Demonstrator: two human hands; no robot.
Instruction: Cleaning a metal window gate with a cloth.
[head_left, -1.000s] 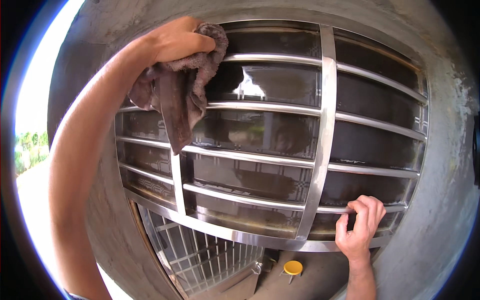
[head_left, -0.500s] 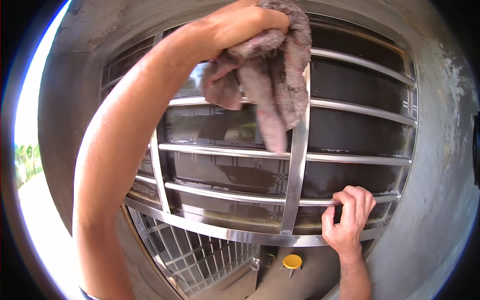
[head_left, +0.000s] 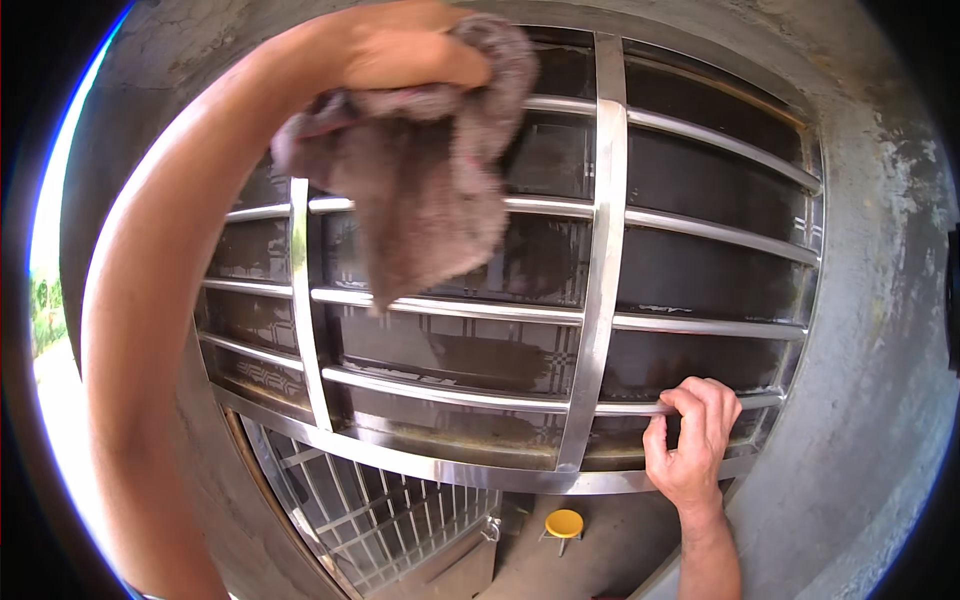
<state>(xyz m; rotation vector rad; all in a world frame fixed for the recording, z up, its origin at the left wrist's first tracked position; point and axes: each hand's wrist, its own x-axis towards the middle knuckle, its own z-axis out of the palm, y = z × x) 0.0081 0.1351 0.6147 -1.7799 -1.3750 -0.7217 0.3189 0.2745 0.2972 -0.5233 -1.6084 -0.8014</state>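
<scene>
One gray-brown cloth [head_left: 425, 200] hangs before the upper left of the metal grille [head_left: 608, 180], clutched in your closed left hand [head_left: 410, 48]; your right hand [head_left: 695, 445] curls loosely around the grille's lowest right-hand bar [head_left: 625, 409]. Dark panes [head_left: 710, 275] lie behind the grille; farther off, below it, stands a yellow stool [head_left: 564, 522].

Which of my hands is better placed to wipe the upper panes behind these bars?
Your left hand, most likely: it holds the greyish cloth, raised in front of the upper bars. Your right hand has no cloth and is lower down, curled at a lower bar.
</scene>
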